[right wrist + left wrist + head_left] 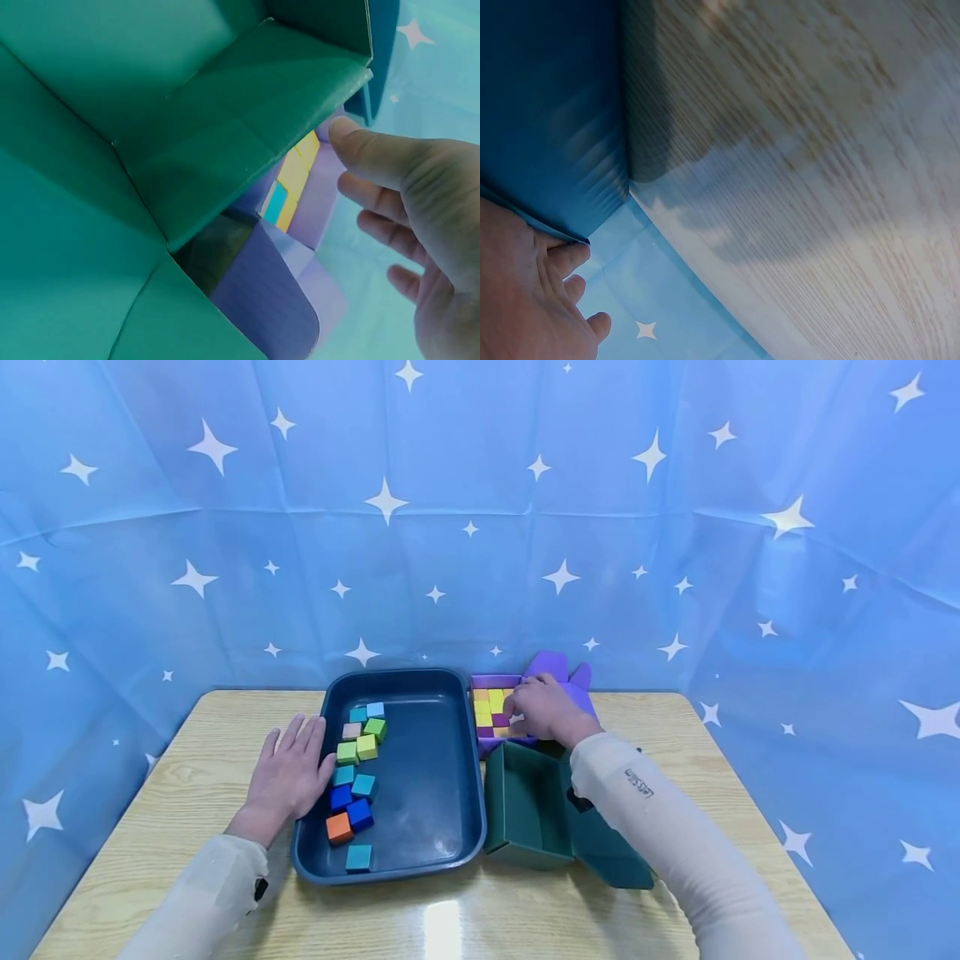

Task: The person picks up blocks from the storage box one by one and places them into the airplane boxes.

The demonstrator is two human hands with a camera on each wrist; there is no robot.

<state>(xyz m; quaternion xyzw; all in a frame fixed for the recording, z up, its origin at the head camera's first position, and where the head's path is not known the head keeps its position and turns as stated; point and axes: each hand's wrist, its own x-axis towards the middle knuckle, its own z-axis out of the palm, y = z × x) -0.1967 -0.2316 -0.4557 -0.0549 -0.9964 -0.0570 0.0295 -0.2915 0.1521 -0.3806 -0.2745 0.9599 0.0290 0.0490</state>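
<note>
My left hand rests on the left rim of a dark blue tray, fingers straight; the left wrist view catches its fingers at the rim. Along the tray's left side lie several small cubes, among them an orange cube, a blue cube and a pale blue cube. Over a small purple box hovers my right hand, fingers loosely bent, thumb apart from them with nothing seen between. Yellow blocks, purple ones and a teal one fill the box, partly hidden by that hand.
An open dark green box stands between tray and right forearm, its lid folded out to the right. The purple box's lid leans open at the back. Behind the wooden table hangs a blue star-patterned cloth.
</note>
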